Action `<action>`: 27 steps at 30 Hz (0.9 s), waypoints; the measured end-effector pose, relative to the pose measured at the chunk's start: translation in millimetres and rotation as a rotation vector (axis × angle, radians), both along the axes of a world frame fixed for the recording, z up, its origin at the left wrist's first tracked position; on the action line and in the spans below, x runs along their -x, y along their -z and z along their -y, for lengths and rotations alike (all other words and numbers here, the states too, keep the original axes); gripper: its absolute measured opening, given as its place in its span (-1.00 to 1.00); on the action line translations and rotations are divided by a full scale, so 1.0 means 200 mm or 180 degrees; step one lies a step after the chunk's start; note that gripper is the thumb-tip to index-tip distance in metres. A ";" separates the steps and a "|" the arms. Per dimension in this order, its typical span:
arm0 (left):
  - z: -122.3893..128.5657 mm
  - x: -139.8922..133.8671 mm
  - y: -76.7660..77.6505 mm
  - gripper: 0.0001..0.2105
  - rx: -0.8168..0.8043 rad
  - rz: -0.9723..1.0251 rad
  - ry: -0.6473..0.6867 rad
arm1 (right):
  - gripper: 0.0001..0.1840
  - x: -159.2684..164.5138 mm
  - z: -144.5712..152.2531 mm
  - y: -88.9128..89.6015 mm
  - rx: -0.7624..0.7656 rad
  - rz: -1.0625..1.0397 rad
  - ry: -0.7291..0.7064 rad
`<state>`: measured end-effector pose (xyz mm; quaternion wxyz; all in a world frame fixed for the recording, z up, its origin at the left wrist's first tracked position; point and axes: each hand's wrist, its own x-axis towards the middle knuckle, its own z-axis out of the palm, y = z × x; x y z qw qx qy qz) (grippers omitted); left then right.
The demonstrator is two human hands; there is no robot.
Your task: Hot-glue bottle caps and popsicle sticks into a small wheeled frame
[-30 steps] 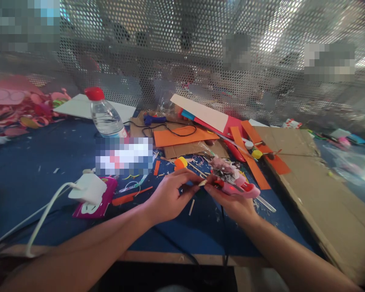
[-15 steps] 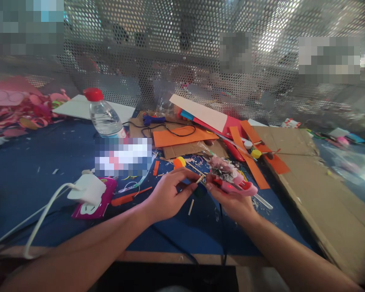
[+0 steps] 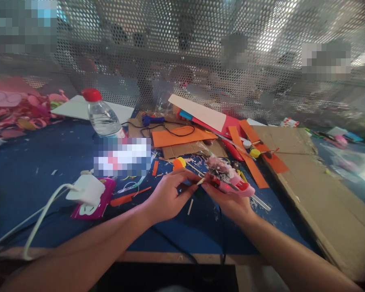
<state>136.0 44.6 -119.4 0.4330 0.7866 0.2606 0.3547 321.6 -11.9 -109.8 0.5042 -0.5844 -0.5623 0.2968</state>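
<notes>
My left hand [image 3: 172, 194] pinches a short wooden stick [image 3: 201, 181] between thumb and fingertips. My right hand [image 3: 229, 200] is wrapped round a pink glue gun [image 3: 241, 188] with a red trigger part and a small glowing red light. Fuzzy greyish-pink debris [image 3: 220, 168] clings to the gun's upper side. A dark cord [image 3: 221, 231] hangs below the right hand. The fingertips of both hands nearly meet around the stick; whether the gun's nozzle touches it is hidden. Another short wooden stick [image 3: 190, 207] lies on the blue table below the hands.
Ahead are orange strips [image 3: 182, 137], cardboard [image 3: 316, 182], and yellow and orange bottle caps [image 3: 179, 163]. On the left stand a water bottle [image 3: 105, 117] and a white charger [image 3: 86, 190] on a purple power strip [image 3: 108, 196]. A perforated metal screen [image 3: 170, 48] rises behind.
Both hands stay nearly in place. The right fingertips have come closer to the stick in my left hand. The view has shifted slightly.
</notes>
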 end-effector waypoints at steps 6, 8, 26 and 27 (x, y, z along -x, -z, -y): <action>0.01 -0.01 0.00 -0.84 0.0004 -0.0027 0.0034 | -0.85 -0.01 -0.01 0.00 -0.0104 0.0162 0.0008; 0.01 -0.01 0.00 -0.84 -0.0006 -0.0035 0.0033 | -0.85 -0.01 -0.01 0.00 -0.0155 0.0238 -0.0022; 0.01 -0.01 -0.01 -0.85 0.0057 -0.0108 -0.0054 | -0.84 0.00 0.01 0.00 -0.0154 0.0178 0.0069; 0.01 -0.01 -0.01 -0.85 0.0068 -0.0109 -0.0047 | -0.84 0.01 0.01 0.00 -0.0160 0.0181 0.0068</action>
